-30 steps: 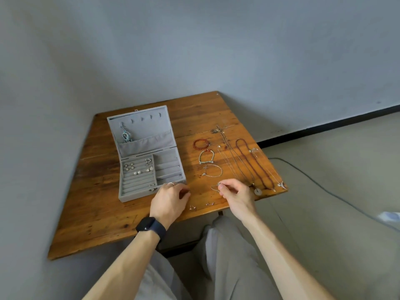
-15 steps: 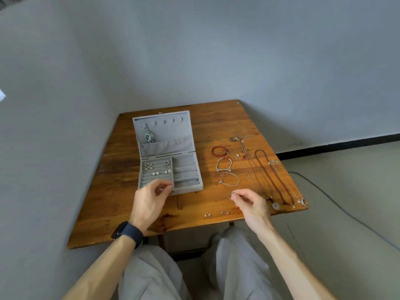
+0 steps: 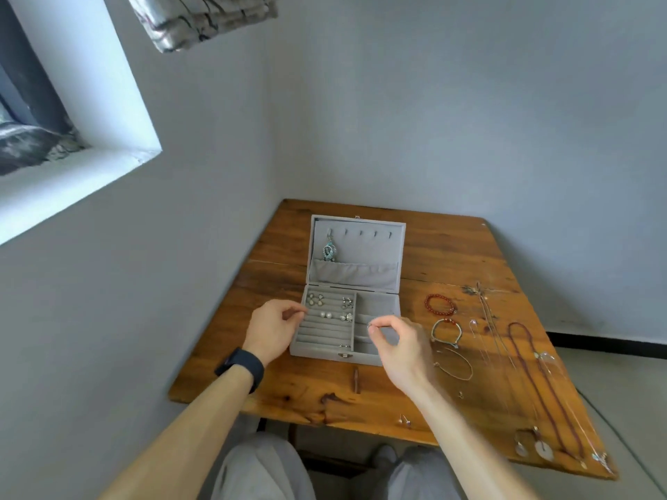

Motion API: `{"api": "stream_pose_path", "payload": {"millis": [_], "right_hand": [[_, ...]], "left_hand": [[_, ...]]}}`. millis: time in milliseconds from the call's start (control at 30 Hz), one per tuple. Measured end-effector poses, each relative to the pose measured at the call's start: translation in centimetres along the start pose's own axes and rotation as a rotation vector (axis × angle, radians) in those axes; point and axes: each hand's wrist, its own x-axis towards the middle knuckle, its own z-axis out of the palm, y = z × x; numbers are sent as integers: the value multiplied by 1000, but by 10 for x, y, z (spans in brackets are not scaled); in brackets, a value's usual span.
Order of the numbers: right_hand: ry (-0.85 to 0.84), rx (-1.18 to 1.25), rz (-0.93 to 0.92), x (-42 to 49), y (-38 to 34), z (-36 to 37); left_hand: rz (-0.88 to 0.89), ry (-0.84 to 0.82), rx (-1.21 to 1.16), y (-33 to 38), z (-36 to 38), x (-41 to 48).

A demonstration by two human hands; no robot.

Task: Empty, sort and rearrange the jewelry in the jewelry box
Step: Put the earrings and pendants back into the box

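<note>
The grey jewelry box (image 3: 352,283) lies open at the far left of the wooden desk (image 3: 451,254), its lid tipped back. A teal pendant (image 3: 329,251) hangs from the leftmost hook in the lid. The other hooks are bare, and the pocket below them hides whatever it may hold. In the ring rolls on the left half of the base sit several pairs of earrings (image 3: 325,314), too small to tell apart clearly.

The right hand (image 3: 400,346) hovers over the box's right compartments. Its thumb and forefinger are closed on a small silver piece (image 3: 369,325), and the other fingers (image 3: 395,328) are loosely curled. The piece is only a glint, so I cannot tell what kind it is. The hand covers the front right corner of the box.

The left hand (image 3: 272,328), with a black watch (image 3: 241,368) at the wrist, is at the box's left wall. Its fingertips are drawn together against the thumb. I cannot tell whether they pinch something, grip the wall or are empty.

To the right of the box, on the desk, lie a red bead bracelet (image 3: 439,304), a silver bracelet (image 3: 447,332) and a thin bangle (image 3: 454,364). Further right are fine chains (image 3: 487,319) and a long dark red necklace (image 3: 541,384), blurred towards the desk's edge. A tiny earring (image 3: 405,421) lies near the front edge.
</note>
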Motion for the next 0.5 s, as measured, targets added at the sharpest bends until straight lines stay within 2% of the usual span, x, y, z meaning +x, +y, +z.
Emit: {"api": "stream_pose_path", "payload": {"millis": [133,267,500], "right_hand": [[-17,-60,-12,13,6,23],[41,-89,-54,9,13,33],[45,-113,-59,10,16,33]], "left_hand": [[16,-58,91,3,3,14],[20,-87,222,2,8,24],[-100,-50,317,4,17,28]]}}
